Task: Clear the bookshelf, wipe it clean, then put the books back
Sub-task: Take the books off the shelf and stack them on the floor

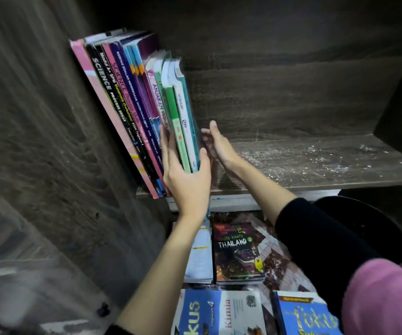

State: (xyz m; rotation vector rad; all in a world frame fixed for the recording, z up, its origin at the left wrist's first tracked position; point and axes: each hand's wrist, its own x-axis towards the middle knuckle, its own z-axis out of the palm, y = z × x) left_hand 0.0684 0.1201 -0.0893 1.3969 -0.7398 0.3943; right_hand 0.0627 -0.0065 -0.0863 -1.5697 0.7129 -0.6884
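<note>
**Floor Books in Front, Shelf Row Held Behind**

Pink fabric (386, 298) is seen closest, at the lower right, with a black sleeve (316, 233) running up from it along the right forearm. Just beside it, on the patterned floor (279, 262), several books are laid flat: a blue "Fokus" book (308, 317), a "Fokus Kimia" book (219, 313), a dark "Thailand" book (238, 252) and a white booklet (201, 257) partly hidden under the left forearm.

Above these, a row of books (122, 93) is stood on the shelf board (316, 160) at its left end, tilted leftward against the bookshelf side wall (38, 117). At the right end of the row, the green and teal books (178, 122) are gripped by the left hand (185, 180): its fingers (165, 143) are laid along the left face of these thin books and the thumb (203, 158) is pressed on the right face, so the spines are pinched between them.

The right hand (219, 143) is held open with straight fingers, palm turned toward the teal cover, and nothing is grasped by it. Whether it touches the cover or is only just beside it cannot be told, as this area is blurred.

To the right of the hands, pale specks and scuffs are seen on the dark wood of the shelf board.
</note>
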